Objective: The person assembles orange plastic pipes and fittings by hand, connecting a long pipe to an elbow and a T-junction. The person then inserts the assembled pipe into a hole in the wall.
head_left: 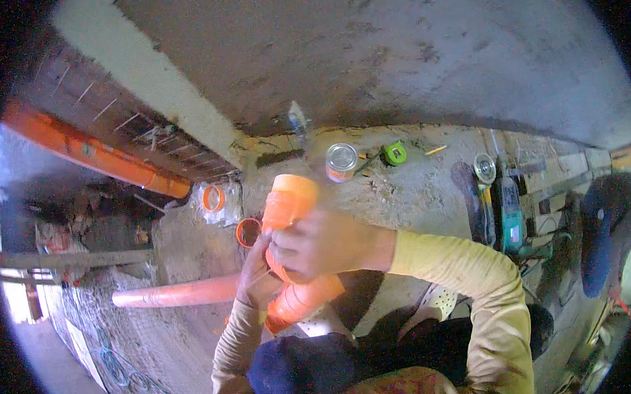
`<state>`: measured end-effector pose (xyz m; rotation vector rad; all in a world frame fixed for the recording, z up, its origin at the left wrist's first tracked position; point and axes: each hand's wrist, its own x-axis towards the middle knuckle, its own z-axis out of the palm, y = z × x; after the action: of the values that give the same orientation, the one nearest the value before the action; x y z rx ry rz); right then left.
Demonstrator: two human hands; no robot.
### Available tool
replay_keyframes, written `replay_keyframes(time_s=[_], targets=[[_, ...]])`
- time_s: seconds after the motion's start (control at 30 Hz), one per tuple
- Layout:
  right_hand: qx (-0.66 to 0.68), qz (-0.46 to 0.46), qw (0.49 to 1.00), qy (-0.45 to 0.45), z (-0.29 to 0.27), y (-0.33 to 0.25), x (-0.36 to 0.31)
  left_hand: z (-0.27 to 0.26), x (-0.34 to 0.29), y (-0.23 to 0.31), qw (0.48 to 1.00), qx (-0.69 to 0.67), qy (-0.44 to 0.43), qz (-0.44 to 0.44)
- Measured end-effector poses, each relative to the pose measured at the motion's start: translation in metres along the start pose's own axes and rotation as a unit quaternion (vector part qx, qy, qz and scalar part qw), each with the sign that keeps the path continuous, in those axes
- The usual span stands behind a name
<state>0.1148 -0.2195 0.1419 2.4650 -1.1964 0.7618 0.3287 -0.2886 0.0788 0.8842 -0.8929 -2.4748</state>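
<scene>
In front of me my left hand [258, 278] and my right hand [328, 244] are both closed round an orange plastic pipe fitting [287, 200]. Its wide collared end tilts up and away from me; the right hand is smeared a little by motion and covers its middle. Just below, another orange branched fitting [307, 299] rests near my feet. A long orange pipe [182, 293] lies to the left, its right end hidden behind my left hand. Beyond that hand stands an open orange pipe socket [248, 232]. Farther off, an orange ring [214, 197] sits on clear plastic.
A metal can [341, 162], a green tape measure [394, 153] and a yellow pencil [435, 150] lie along the wall's foot. On the right is a teal-and-black angle grinder [511, 220]. A large orange pipe [95, 154] runs at upper left. Blue cord [122, 371] lies lower left.
</scene>
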Motion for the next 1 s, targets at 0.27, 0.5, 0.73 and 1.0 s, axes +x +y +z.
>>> replay_keyframes(time_s=[0.27, 0.5, 0.73, 1.0], targets=[[-0.038, 0.13, 0.977, -0.162, -0.063, 0.012, -0.051, -0.034, 0.013, 0.0, 0.987, -0.09, 0.09, 0.098], [-0.071, 0.094, 0.976, -0.184, -0.013, 0.007, -0.042, 0.001, 0.004, 0.012, 0.984, -0.044, 0.095, 0.143], [0.076, 0.274, 0.894, -0.347, -0.007, -0.004, -0.019, 0.025, -0.008, 0.019, 0.95, 0.021, 0.14, 0.278], [0.441, 0.441, 0.77, -0.133, 0.029, -0.077, -0.061, 0.032, -0.01, 0.007, 0.927, 0.017, 0.154, 0.341]])
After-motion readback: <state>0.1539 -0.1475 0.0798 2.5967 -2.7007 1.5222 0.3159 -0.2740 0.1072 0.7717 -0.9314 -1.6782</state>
